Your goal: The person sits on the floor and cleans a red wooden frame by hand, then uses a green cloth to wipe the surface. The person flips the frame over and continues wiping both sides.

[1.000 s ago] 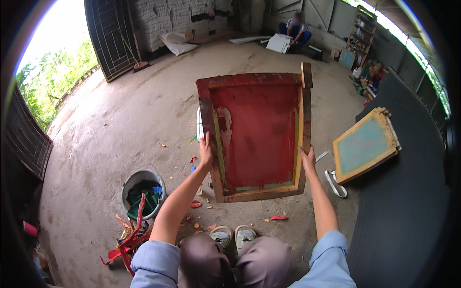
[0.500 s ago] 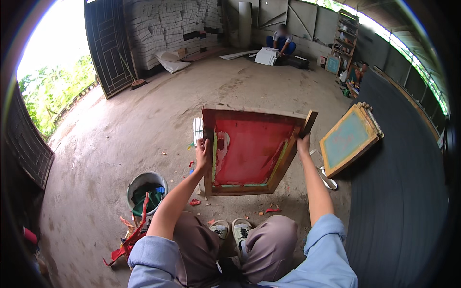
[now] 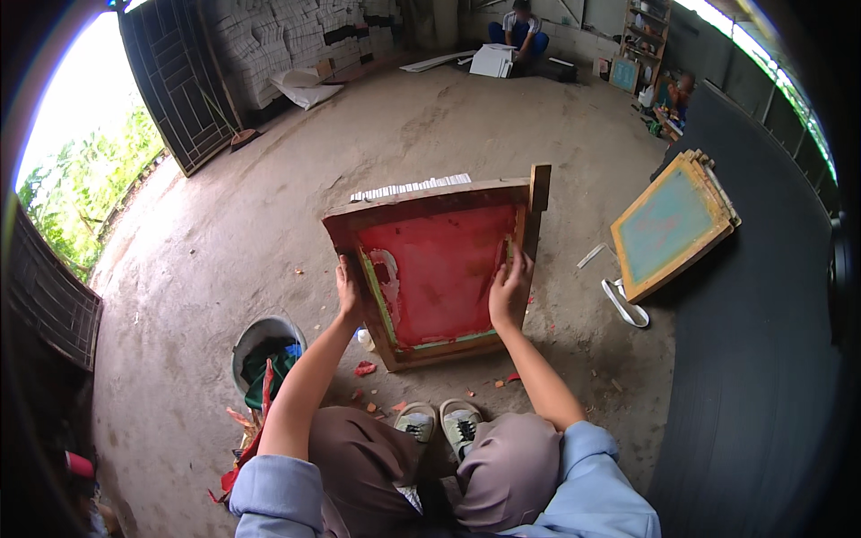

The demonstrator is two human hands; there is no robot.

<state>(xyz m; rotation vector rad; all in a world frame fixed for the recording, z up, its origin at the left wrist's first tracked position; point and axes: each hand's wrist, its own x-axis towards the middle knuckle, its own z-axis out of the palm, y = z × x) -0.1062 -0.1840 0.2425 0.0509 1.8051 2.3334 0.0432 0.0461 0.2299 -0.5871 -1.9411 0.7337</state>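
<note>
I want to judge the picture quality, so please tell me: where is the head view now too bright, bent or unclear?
Head view: the doorway is washed out white, brightening the nearby floor; the light strip at upper right curves; the corners fall to black; the head of the far person is blurred; the red screen is fairly clear.

My left sleeve (image 3: 273,523) and right sleeve (image 3: 603,507) are light blue and rolled up into thick, wide cuffs (image 3: 278,482), my left hand (image 3: 349,294) and right hand (image 3: 509,291) are bare, my loose, softly creased trousers (image 3: 516,468) are a dusty mauve-brown, and my pale, round-toed shoes (image 3: 416,416) have dark laces (image 3: 467,430).
</note>
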